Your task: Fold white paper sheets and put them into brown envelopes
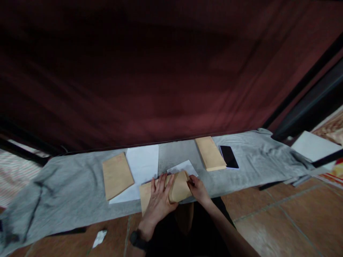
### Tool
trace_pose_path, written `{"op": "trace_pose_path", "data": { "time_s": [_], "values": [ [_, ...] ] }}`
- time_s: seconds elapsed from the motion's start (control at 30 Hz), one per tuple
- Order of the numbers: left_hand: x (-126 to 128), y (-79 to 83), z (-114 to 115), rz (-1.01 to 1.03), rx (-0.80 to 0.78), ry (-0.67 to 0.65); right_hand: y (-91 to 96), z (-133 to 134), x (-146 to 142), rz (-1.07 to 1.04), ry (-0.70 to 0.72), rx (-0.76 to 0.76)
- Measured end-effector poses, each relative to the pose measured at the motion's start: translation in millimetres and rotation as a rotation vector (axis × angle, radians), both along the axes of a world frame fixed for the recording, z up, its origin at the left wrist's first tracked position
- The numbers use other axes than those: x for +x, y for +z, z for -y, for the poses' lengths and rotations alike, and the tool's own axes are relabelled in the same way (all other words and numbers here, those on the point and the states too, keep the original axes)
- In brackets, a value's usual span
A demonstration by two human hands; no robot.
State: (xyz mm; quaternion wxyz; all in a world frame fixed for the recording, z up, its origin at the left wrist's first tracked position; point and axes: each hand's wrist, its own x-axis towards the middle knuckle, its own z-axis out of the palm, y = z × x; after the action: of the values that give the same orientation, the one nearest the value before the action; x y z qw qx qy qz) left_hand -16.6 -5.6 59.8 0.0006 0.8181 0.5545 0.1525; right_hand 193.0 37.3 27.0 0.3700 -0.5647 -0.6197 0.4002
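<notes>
**One palm flat, one pinch: a brown envelope held bowed at the near edge**

From where I stand, the kraft envelope [183,189] lies at the near edge of the bench [177,150], right in front of the seated person. The left hand [160,199] presses down on it, palm low and fingers spread, apparently to stop it sliding on the soft grey cloth. The right hand [197,188] is narrowed to a pinch on the envelope's right end, seemingly holding that side bowed upward.

A white slip [187,166] shows just beyond, partly covered by the envelope. To the left, another brown envelope [117,175] overlaps a white sheet [144,159]; to the right, a brown stack [210,153] sits next to a phone [229,157]. With these set to either side, the middle seems left as working room.

The right fingertips are hard to make out, and the left thumb partly disappears by the bend. I can't tell whether the hands have one envelope or two overlapping. The reddish print on the left envelope is too faint to read, and the phone's screen is dark.
</notes>
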Motion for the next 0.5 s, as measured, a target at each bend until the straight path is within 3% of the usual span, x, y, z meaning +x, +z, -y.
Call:
{"op": "trace_pose_path", "data": {
  "time_s": [0.13, 0.2, 0.27, 0.43, 0.5],
  "values": [
    [2, 0.6, 0, 0.002, 0.023, 0.014, 18.6, 8, 9, 0.085, -0.115, 0.222],
    [4, 2.0, 1, 0.019, 0.031, 0.018, 30.3, 12, 13, 0.064, -0.088, 0.277],
    [6, 3.9, 2, 0.041, 0.026, 0.0, 41.2, 12, 17, -0.005, 0.037, 0.208],
    [12, 8.6, 10, 0.064, -0.063, -0.108, 57.1, 3, 32, -0.08, 0.58, -0.121],
    [13, 9.7, 12, 0.076, -0.107, -0.144, 55.6, -1, 38, -0.092, 0.654, -0.15]
  ]
}}
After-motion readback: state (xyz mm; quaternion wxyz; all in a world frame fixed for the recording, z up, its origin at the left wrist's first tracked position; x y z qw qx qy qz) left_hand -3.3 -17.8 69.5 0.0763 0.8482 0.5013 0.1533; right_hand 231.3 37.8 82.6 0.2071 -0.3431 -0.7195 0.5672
